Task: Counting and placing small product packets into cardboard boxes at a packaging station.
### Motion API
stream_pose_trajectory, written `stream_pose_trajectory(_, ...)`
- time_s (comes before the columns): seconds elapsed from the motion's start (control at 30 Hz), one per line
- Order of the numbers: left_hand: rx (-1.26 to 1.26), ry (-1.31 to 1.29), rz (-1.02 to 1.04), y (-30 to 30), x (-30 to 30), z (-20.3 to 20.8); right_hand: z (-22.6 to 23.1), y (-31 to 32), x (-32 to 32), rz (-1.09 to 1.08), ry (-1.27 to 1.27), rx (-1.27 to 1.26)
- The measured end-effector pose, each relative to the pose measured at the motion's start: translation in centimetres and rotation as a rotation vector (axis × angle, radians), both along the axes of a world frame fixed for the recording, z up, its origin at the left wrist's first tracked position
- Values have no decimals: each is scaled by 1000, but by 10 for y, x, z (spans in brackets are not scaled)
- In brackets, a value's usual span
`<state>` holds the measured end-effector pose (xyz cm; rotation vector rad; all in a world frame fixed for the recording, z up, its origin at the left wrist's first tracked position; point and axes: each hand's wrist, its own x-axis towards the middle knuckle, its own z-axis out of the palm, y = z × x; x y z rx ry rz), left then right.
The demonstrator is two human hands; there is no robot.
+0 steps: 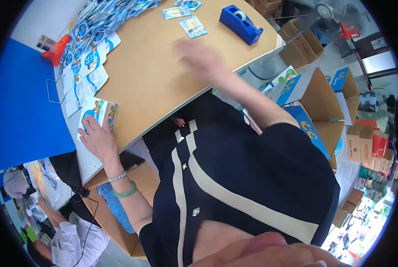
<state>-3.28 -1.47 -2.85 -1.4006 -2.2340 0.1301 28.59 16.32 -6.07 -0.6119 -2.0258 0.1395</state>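
At the far left a blue panel point(23, 102) borders the tan surface point(163, 75), and a red object point(56, 50) sits on it beside the surface's upper left corner. Along that left edge a row of blue-and-white printed packets point(85, 58) overlaps down toward the near corner, where the left hand point(96, 139) lies flat on a colourful printed packet point(99, 111), fingers point(88, 124) spread and pressing it rather than closed around it (a bead bracelet and a green bangle ring the wrist). That packet lies just inside the near edge. The middle of the surface is bare wood, giving broad room between the packets and the right hand point(199, 60), which hovers over the surface blurred by motion; whether its fingers are apart or together I cannot tell. Beyond it two small packets point(185, 20) lie near the far edge, with a blue tape dispenser point(240, 23) just to their right, near the right edge. Past that edge open cardboard boxes point(323, 98) stand on the floor, with stacked goods farther right. Lower left, another person point(70, 240) in a white sleeve works below the surface.
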Motion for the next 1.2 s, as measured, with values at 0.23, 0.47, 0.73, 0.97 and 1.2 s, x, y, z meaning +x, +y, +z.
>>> stream_pose_trajectory(0.23, -8, -17, 168, 31, 26, 8, 17, 75, 195, -928, 54, -512)
stream_pose_trajectory(0.47, 216, -155, -26, 23, 20, -7, 11, 102, 230, -524, 134, -1080)
stream_pose_trajectory(0.73, 274, -106, -20, 23, 21, -12, 6, 110, 214, -450, 509, -1190)
stream_pose_trajectory(0.97, 289, -125, -48, 20, 14, -20, -15, 116, 194, -406, 1040, -1150)
stream_pose_trajectory(1.2, 221, -42, -25, 24, 21, -15, -53, 105, 207, -176, 1302, -1086)
